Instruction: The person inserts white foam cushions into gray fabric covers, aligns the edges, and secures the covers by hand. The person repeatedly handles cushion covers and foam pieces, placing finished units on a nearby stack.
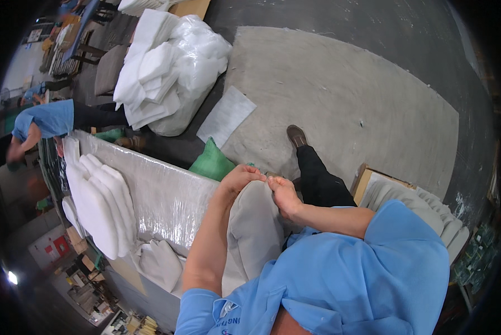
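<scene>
A light grey fabric cushion [252, 223] stands against my front, between my two forearms. At its far end my left hand [243, 178] is closed, with fingertips pinching the edge of the cloth. My right hand [284, 196] pinches the same edge from the other side, its fingertips almost meeting those of the left. What exactly lies between the fingertips is too small to make out. To the left is a table [166, 190] wrapped in clear plastic film. On it lie a stack of white padding pieces [102, 201] and a crumpled grey fabric cover [159, 263].
Beyond the table sits a green sack [212, 161]. Farther off, a large clear bag of white padding [197, 72] stands near a white sheet [226, 116] on the floor. At right, a carton [363, 181] holds several grey cushions [398, 195]. Another person [49, 120] bends at the far left.
</scene>
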The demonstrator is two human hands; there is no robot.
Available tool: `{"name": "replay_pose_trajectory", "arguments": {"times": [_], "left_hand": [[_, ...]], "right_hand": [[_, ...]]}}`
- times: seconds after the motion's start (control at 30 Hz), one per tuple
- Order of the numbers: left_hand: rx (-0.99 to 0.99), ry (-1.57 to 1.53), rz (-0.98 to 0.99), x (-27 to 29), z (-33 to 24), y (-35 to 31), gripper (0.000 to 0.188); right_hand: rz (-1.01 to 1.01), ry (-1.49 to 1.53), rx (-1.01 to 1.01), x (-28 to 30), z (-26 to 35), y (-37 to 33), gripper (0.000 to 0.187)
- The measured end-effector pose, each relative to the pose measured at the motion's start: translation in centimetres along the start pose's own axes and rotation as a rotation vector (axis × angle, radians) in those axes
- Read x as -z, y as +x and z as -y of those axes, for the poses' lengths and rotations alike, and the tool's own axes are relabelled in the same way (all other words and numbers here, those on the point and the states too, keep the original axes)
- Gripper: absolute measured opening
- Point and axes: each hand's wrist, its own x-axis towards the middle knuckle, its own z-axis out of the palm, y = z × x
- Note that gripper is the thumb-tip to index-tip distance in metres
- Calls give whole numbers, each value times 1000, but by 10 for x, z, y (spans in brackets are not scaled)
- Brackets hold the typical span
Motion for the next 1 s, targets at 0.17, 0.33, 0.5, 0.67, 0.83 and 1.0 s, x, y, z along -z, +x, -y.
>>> {"name": "replay_pose_trajectory", "arguments": {"times": [0.17,0.33,0.5,0.67,0.83,1.0], "left_hand": [[-64,22,-186,10,19,10,12],[-103,-57,-222,20,27,28,14],[-129,-35,-307,31,62,54,16],[-224,166,-416,30,67,57,24],[-131,-126,-405,-14,13,40,20],[-74,-300,-350,-36,-1,44,24]], "right_hand": [[-95,-146,-53,-12,0,23,31],[-185,-125,-97,-28,12,39,33],[-172,-237,-172,-21,-10,73,41],[-57,-355,-241,-14,-11,81,40],[9,-79,-369,-2,23,69,41],[59,110,-357,9,39,64,39]]}}
